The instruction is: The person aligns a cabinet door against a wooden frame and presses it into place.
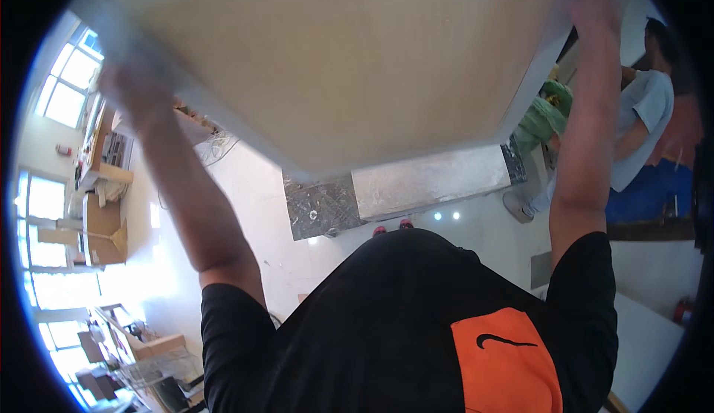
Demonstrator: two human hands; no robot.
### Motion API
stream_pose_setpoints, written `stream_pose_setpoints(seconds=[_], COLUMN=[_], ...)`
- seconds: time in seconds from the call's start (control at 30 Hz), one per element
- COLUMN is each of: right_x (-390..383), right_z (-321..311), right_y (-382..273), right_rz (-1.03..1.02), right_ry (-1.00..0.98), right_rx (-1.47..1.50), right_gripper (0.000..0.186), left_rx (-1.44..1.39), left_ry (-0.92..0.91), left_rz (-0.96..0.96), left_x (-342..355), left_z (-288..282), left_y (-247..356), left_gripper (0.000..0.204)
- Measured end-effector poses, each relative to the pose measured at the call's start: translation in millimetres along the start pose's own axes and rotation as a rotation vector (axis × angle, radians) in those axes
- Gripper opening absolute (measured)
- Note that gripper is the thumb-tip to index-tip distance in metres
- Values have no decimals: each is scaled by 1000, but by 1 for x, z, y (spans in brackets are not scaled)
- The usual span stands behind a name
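A large, pale wood-coloured panel [372, 48] with whitish edges is raised in front of me and fills the upper middle. My left hand [137, 89], smeared by motion, is at the panel's left edge and appears to grip it. At the upper right, my right hand [597, 0] is closed on the opposite edge, its fingertips partly hidden. Both forearms reach upward and apart. Beneath the panel's near edge is a low work surface [323, 208], dark and speckled, with a pale flat section [431, 186] on it.
A person in a light shirt [647, 108] is close on my right, beside green cloth [541, 119]. Cardboard boxes [104, 231] and wooden furniture [141, 338] line the window side at left. Glossy pale floor [245, 190] surrounds the work surface. A cable [219, 145] lies at left.
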State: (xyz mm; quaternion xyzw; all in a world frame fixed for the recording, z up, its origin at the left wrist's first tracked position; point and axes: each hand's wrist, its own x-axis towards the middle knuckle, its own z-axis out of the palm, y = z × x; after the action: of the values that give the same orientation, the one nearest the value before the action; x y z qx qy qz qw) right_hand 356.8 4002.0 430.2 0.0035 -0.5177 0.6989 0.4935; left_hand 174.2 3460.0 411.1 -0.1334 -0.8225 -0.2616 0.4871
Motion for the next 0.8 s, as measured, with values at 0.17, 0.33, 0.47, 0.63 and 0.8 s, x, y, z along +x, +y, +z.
stream_pose_setpoints(seconds=[0.17,0.33,0.47,0.63,0.8], right_x=[-13,-43,-52,-60,-64], right_z=[-61,-71,-89,-112,-106], right_y=[31,68,89,94,98], right_rz=[-558,-416,-526,-384,-369], right_ry=[75,363,290,285,227], right_rx=[-606,-443,-500,-527,-496], right_gripper=[49,62,66,67,63], left_rx=[-509,-677,-713,-696,-694], left_ry=[311,343,287,104,92], left_rz=[-105,-150,-198,-245,-265], left_x=[-50,-87,-106,-113,-113], left_z=[55,68,97,110,118], left_y=[48,83,79,87,75], left_gripper=[64,55,55,65,68])
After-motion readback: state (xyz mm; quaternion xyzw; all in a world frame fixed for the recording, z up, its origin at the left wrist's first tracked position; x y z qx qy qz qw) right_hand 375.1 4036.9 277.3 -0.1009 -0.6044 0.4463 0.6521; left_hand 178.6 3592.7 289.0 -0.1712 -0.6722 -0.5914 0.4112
